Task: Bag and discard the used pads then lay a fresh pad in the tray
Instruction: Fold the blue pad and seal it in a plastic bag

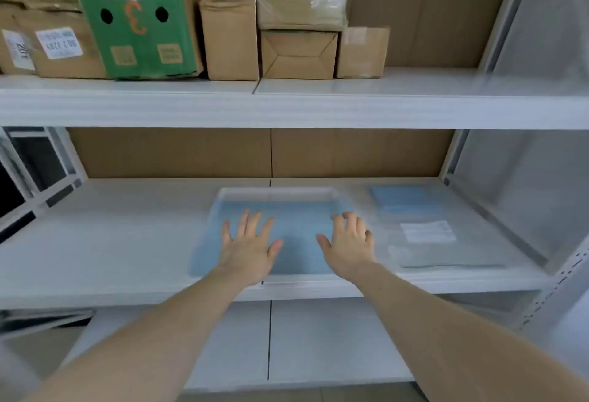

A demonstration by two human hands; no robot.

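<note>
A white shelf (127,242) holds a clear tray (277,193) near its front edge, with a blue pad (296,226) inside. Brown boxes (229,38) sit on the shelf above. The left hand (250,248) and right hand (349,247) lie on the pad, fingers (245,220) spread apart, holding nothing.

Both bare forearms reached forward and slightly inward, side by side and apart. The left hand (250,244) lay palm down with its fingers straight and spread, thumb angled toward the other hand. The right hand (349,240) was also palm down, thumb out, but its fingers seemed somewhat bent at the knuckles; motion blur made this hard to confirm.
</note>
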